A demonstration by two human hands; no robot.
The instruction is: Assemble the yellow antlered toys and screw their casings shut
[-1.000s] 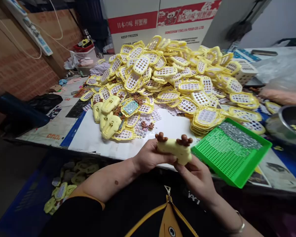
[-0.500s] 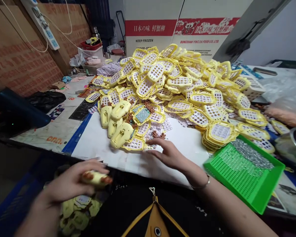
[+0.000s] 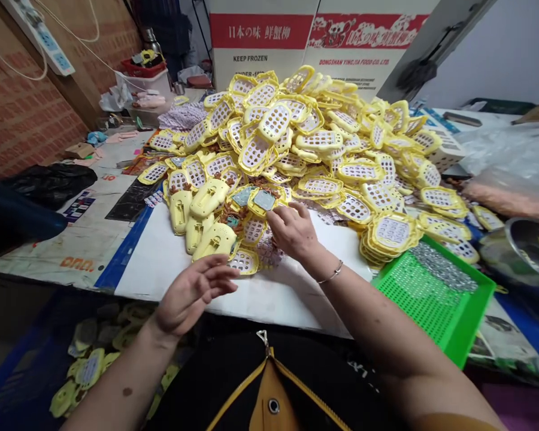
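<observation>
My left hand (image 3: 197,293) hovers over the table's front edge, palm partly turned up, fingers spread, holding nothing. My right hand (image 3: 294,232) is curled, fingertips down among the parts at the middle of the table; whatever it pinches is hidden under it. Just beyond it lies a yellow casing with a grey keypad (image 3: 264,200). Between the hands, a yellow casing front with holes (image 3: 244,261) lies flat. Several pale yellow back shells (image 3: 213,239) lie together to its left, some with brown pieces (image 3: 229,218) at their edges.
A large heap of yellow casing fronts (image 3: 273,123) fills the back. At right stand a stack of casings (image 3: 388,233), a green basket (image 3: 476,323) with small metal parts, and a steel bowl (image 3: 521,251). A blue crate (image 3: 22,359) with yellow parts stands below left.
My left hand has let go of the yellow shell with brown ends and risen toward the table. My right hand has moved forward and curled over the brown piece's spot. The view has shifted.
</observation>
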